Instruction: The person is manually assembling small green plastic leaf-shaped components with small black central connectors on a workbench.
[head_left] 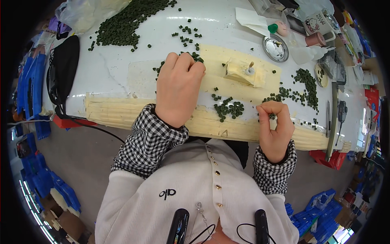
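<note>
My left hand (178, 89) is over the table with its fingers curled down, at a cluster of small dark green pieces (197, 57). Its fingertips are hidden behind the knuckles, so what they hold cannot be seen. To the right, my right hand (277, 128) is near the table's front edge, thumb and forefinger pinched together; anything between them is too small to make out. Between the hands lies a loose group of the same green pieces (229, 109). Beyond it a tape-covered block (243, 73) with a short upright pin sits on a cream-yellow sheet (211, 83).
A large heap of green pieces (126, 26) lies at the far left, a smaller heap (306, 85) at the right. Around the right side are a round metal lid (275, 48), a white squeeze bottle (304, 55), a mug (319, 22) and tweezers (328, 118). A black bag (65, 65) hangs left.
</note>
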### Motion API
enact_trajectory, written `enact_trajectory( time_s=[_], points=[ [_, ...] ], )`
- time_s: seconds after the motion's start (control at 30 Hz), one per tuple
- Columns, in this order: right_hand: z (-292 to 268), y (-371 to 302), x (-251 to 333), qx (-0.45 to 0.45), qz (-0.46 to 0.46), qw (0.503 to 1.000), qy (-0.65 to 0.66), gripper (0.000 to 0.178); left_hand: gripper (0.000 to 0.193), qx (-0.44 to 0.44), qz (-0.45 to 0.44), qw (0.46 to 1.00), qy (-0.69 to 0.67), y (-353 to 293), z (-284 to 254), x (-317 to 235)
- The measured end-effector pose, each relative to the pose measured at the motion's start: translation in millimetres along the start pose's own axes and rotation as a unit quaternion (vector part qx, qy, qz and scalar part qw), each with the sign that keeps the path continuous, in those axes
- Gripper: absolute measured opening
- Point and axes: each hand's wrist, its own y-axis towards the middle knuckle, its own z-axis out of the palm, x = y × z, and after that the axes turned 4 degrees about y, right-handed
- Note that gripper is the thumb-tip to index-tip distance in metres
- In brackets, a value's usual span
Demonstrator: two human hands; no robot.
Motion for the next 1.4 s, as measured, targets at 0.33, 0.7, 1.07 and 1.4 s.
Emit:
enact_trajectory(
  time_s=[0.33, 0.7, 1.07, 1.4],
  points=[
    [8, 0, 15, 0.066, 0.2, 0.888, 0.409, 0.016, 0.012, 0.025, 0.026, 0.997, 0.074, -1, -3, 2],
    [13, -3, 10, 0.096, 0.217, 0.837, 0.493, 0.019, 0.011, 0.036, 0.065, 0.994, 0.077, 5, -5, 4],
    [20, -2, 23, 0.044, 0.221, 0.884, 0.409, 0.014, 0.018, 0.037, -0.107, 0.962, -0.25, -16, -48, 3],
    [31, 6, 32, 0.052, 0.089, 0.932, 0.348, 0.015, 0.016, 0.163, -0.278, 0.566, -0.759, -36, -35, -14]
  ],
)
